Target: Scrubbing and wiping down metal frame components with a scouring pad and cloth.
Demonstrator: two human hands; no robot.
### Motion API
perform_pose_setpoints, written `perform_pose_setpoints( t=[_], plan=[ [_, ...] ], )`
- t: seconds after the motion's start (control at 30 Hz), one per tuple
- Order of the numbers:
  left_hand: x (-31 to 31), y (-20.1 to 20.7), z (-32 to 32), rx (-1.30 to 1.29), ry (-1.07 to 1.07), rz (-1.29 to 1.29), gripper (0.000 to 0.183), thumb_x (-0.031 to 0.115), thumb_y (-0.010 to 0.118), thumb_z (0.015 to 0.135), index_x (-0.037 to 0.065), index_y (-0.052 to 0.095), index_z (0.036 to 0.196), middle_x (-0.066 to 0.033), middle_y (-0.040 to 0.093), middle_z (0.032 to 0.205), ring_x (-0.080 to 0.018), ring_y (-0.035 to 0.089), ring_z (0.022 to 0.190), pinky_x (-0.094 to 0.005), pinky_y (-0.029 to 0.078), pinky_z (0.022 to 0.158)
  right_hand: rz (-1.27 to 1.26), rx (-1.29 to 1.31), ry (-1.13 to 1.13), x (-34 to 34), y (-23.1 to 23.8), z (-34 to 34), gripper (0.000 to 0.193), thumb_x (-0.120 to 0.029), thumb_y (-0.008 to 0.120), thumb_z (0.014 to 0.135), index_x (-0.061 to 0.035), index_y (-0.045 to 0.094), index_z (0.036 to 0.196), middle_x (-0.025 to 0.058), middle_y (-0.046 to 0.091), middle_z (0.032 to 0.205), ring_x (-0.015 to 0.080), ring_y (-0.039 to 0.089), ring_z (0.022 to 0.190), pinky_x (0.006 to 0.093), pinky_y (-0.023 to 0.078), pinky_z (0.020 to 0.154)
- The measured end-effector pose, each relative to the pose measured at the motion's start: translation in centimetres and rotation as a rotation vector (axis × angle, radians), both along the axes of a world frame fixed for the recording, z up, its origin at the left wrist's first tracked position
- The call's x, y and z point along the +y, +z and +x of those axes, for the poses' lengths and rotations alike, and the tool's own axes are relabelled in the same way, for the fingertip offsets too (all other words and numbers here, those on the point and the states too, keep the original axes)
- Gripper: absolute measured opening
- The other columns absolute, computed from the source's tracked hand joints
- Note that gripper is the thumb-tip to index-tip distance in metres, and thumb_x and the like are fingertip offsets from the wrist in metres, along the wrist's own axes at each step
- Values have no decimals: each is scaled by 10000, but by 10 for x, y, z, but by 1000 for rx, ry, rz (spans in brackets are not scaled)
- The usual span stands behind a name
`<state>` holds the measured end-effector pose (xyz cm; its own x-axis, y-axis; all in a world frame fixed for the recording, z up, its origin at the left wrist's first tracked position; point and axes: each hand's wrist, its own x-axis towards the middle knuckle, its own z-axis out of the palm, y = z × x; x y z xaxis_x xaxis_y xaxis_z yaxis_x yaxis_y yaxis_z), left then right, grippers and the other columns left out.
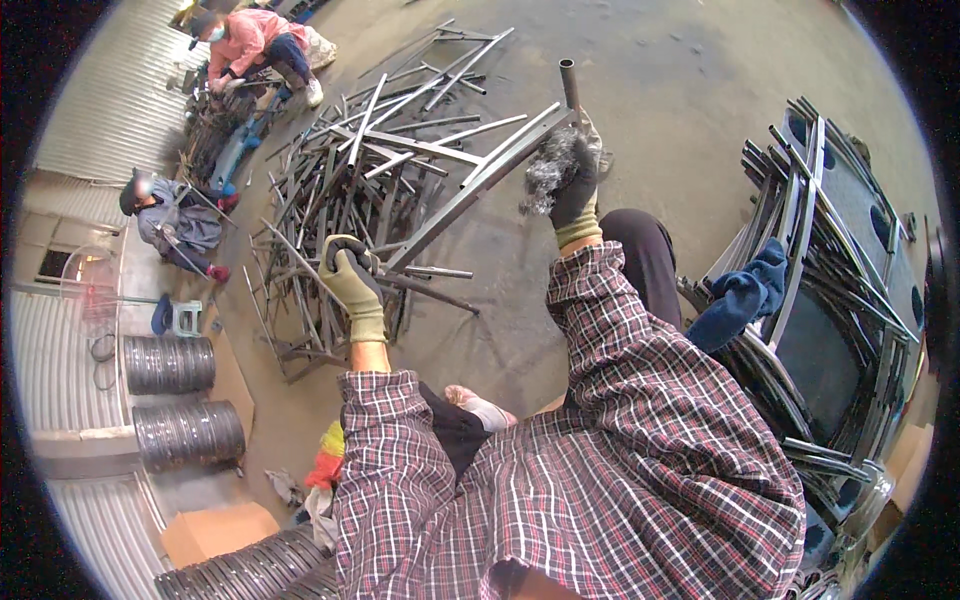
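Observation:
My left hand (352, 280), in a tan and dark glove, is closed round the near end of a metal tube frame (480, 192). The frame slants up to the right, a square bar with a round tube across each end. At its far end, my gloved right hand (577, 190) grips a shiny, silvery tangled wad (547, 172) that looks like steel wool, close against the bar. The upright tube end (568, 85) rises above that hand. How the fingers wrap behind the wad is partly hidden.
A heap of metal frames (335, 190) covers the floor ahead left. More frames (800, 220) are stacked at right, with a blue cloth (745, 293) on them. Black coils (188, 435) stand at left. Two people (255, 45) work at far left, one in grey (185, 225).

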<state>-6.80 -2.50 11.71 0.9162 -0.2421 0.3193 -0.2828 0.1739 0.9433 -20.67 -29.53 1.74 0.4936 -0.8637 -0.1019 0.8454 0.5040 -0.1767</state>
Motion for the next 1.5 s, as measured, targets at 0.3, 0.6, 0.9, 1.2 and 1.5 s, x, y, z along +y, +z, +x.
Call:
perform_pose_setpoints(
  t=[0.3,0.6,0.9,1.2,1.5],
  plan=[
    [4,0,-5,-62,-6,32,183,-38,357,759,7,528,710,-35,485,613,-104,421,454,-249,361,423,-192,-47,227,-31,-8,-7,379,-504,498,934,-147,619,893,14,604,720,203,613,644,362,541,577],
    [0,3,-13,-41,-151,3,182,-58,349,781,-10,510,711,-47,481,615,-102,413,445,-256,380,415,-222,15,220,-42,-23,-5,312,-320,527,979,-88,571,1183,57,619,1018,186,624,914,379,562,764],
    [0,3,-17,-89,-189,28,144,-15,364,781,5,489,713,-42,493,632,-88,399,479,-241,349,440,-122,23,126,-64,-32,1,487,-468,371,987,-55,570,1152,113,607,1054,305,601,962,470,501,873],
    [8,3,-20,-84,-229,77,164,-29,348,782,-3,498,720,-41,484,629,-92,405,474,-250,366,444,-160,478,48,26,-9,25,359,-282,472,1009,-44,544,1268,43,583,1161,178,540,1074,324,442,939],
    [-16,-15,-12,-107,-193,68,177,-5,390,800,10,558,747,-7,530,664,-67,461,552,-228,392,492,-71,589,479,-16,-62,-4,358,-320,536,971,-59,554,1215,-16,572,1068,100,565,883,263,491,748]
  ],
)
